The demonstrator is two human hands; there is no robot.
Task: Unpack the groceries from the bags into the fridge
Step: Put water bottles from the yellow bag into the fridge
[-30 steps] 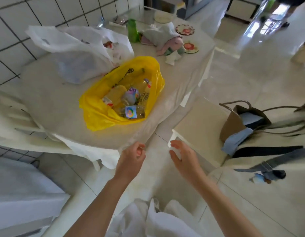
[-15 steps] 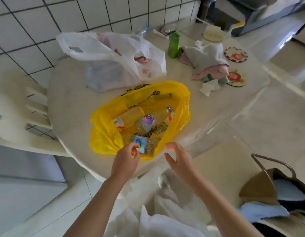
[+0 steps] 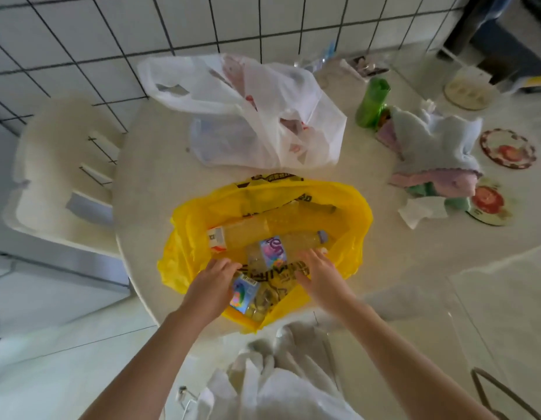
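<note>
My left hand (image 3: 213, 284) grasps a clear plastic bottle with a colourful label (image 3: 244, 294), which lies at the near edge inside the open yellow plastic bag (image 3: 351, 213). My right hand (image 3: 319, 275) is released, its fingers straight and spread, and it rests on the crumpled yellow plastic at the near side of the bag, just beside a second clear bottle with a purple label (image 3: 273, 250). More bottles lie deeper in the bag, but I cannot tell how many. The yellow bag sits on the pale round worktop (image 3: 154, 183). Behind it, near the tiled wall, lies a white translucent plastic bag (image 3: 248, 116). To the right of this bag stands a green plastic bottle (image 3: 372, 103), upright, and beside it is a heap of folded pastel cloths (image 3: 436, 153). A white plastic chair (image 3: 60, 174) stands at the left of the worktop.
</note>
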